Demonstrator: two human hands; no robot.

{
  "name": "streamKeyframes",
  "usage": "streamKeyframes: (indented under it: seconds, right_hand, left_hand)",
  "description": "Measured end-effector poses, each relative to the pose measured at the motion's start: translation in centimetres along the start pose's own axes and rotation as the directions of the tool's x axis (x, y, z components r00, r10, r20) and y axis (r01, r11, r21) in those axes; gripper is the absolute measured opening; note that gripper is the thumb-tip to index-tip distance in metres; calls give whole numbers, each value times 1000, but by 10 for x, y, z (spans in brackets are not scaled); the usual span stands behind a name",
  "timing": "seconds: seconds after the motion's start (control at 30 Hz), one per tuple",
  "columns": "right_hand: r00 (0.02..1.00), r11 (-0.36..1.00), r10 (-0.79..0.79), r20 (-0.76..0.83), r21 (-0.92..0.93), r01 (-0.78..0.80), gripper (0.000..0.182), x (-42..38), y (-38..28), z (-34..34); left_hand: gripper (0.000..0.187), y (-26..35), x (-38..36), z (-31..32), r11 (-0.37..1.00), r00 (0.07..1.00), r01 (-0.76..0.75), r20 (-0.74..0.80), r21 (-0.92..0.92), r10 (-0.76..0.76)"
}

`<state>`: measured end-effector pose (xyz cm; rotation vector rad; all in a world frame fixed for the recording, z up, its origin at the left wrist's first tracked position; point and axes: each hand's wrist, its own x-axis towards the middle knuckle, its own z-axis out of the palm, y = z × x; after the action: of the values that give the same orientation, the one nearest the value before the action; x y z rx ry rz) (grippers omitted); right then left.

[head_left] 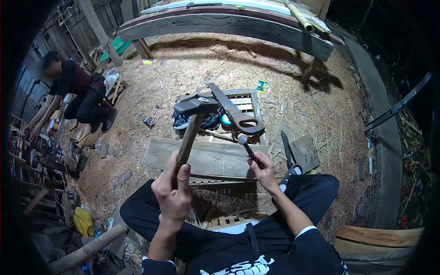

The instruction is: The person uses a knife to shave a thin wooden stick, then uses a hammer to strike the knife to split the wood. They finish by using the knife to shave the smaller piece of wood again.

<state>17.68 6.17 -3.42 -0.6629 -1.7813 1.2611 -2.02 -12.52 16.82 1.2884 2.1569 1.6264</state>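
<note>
My left hand [174, 190] is wrapped round the wooden handle of a large hammer [185, 140], held upright with its dark metal head [196, 106] at the top. To the right, my right hand [263, 169] grips the dark handle of a smaller hammer [242, 139], whose round metal face points up. Behind the two hammers a handsaw [229, 106] with a brown handle lies over a slatted wooden crate [254, 103]. Black plastic [211, 121] and a blue round item [226, 119] lie beside the saw. A grey board [211, 158] lies across, beyond my hands.
A long wooden bench [229, 27] stands at the back. Another person [87, 91] crouches at the left near piled scraps. A round pole [89, 250] juts in at the lower left. Planks [376, 238] lie at the lower right, and sawdust covers the ground [123, 151].
</note>
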Motion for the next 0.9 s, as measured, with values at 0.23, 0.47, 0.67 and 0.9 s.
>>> streamKeyframes:
  seconds: [0.23,0.47,0.67,0.9]
  right_hand:
    - [1000,1000,3,21,-25,-2,26,-7,3,-4]
    - [1000,999,29,10,35,-30,28,-3,-3,-8]
    - [965,911,-199,171,-330,246,27,1,-25,-22]
    - [993,984,-105,44,-141,111,20,-8,-19,-31]
  left_hand:
    - [34,-13,-17,26,993,987,-38,161,108,20]
    - [35,-33,5,16,999,991,6,134,47,-12]
    - [35,-101,19,55,996,986,1,167,86,-16]
    - [36,-148,51,101,967,910,242,364,-76,-199]
